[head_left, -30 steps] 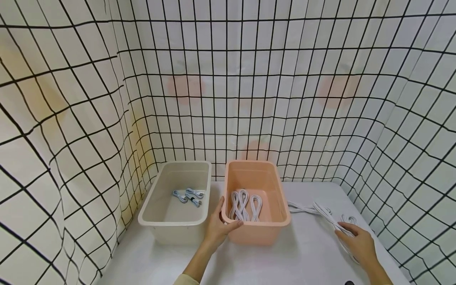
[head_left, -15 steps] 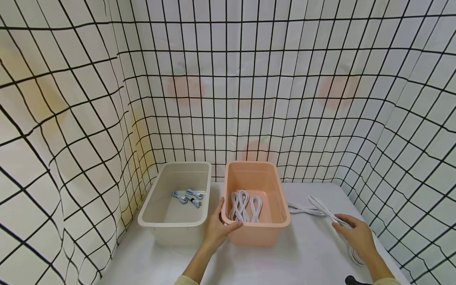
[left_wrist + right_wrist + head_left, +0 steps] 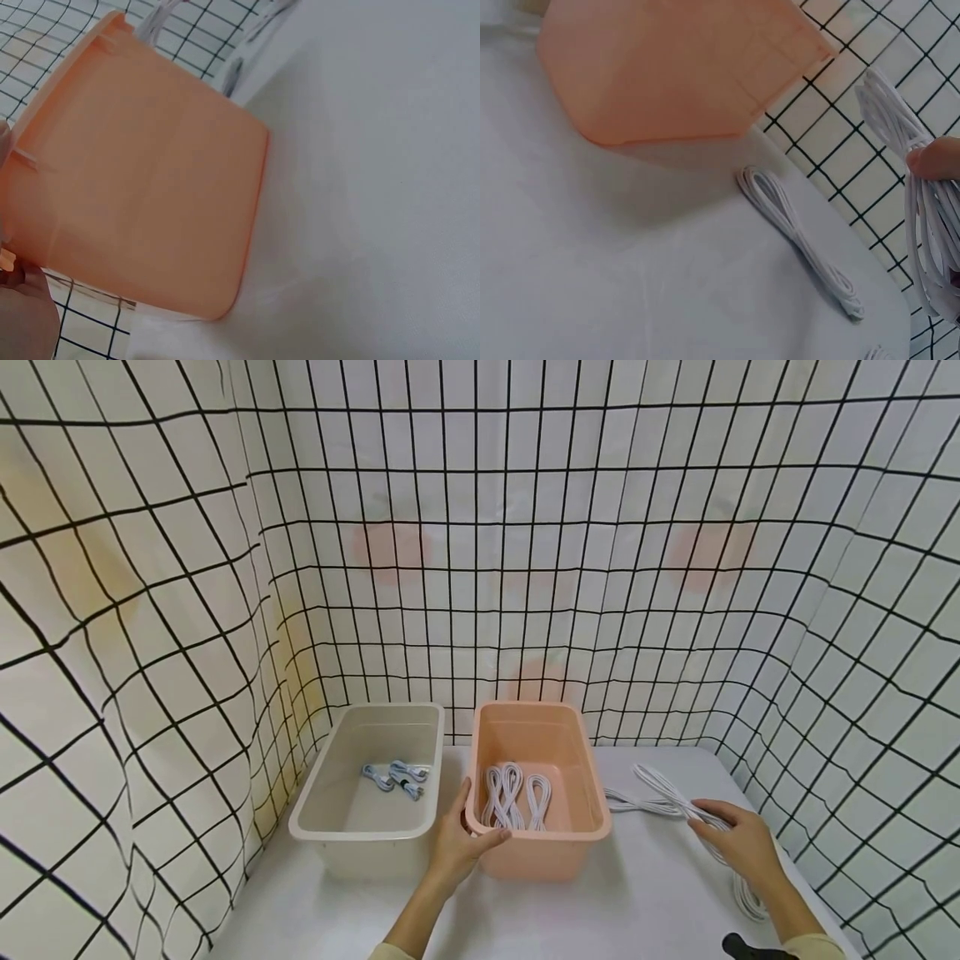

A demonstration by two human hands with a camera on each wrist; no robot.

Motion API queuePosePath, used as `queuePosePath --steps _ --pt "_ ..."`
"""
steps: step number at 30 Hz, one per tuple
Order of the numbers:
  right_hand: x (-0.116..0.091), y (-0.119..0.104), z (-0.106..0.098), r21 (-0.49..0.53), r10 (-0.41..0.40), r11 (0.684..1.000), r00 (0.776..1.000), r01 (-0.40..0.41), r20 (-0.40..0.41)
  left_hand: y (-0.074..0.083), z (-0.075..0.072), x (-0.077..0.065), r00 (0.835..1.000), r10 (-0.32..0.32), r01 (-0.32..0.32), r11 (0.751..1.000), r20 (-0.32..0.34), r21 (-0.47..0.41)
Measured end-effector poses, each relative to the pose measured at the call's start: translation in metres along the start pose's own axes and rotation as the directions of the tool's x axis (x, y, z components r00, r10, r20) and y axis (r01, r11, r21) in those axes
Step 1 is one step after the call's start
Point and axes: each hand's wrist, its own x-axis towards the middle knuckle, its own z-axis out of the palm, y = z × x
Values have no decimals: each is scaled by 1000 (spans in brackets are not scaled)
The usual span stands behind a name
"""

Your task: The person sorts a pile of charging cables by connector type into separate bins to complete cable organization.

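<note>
My left hand (image 3: 453, 852) grips the front left corner of a peach plastic bin (image 3: 543, 837), thumb over the front rim and fingers along its side. In the left wrist view, the bin's smooth wall (image 3: 150, 172) fills much of the picture. Several white cable bundles (image 3: 510, 797) lie inside it. My right hand (image 3: 738, 839) pinches another looped white cable bundle (image 3: 660, 783) at its middle, over the right of the table. From the right wrist view, the held bundle (image 3: 889, 112) hangs with loops on both sides of the fingers.
A greyish-white bin (image 3: 367, 836) with several small light-blue cables (image 3: 408, 768) stands on the left. One white cable bundle (image 3: 802, 232) lies right of the peach bin, and a white coil (image 3: 748, 902) by my right forearm. Black grid mesh (image 3: 525, 568) encloses the table's back and sides.
My right hand has moved slightly left and away from me, carrying the white cable bundle toward the peach bin. The left hand keeps its grip on the bin.
</note>
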Motion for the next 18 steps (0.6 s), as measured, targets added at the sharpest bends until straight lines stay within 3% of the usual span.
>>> queuePosePath --steps 8,18 --pt "6 -19 2 -17 -71 997 997 71 -5 -1 0 0 1000 3 -3 1000 3 3" --pt "19 -52 10 48 -134 990 991 135 -11 -2 2 0 1000 3 -3 1000 -10 1"
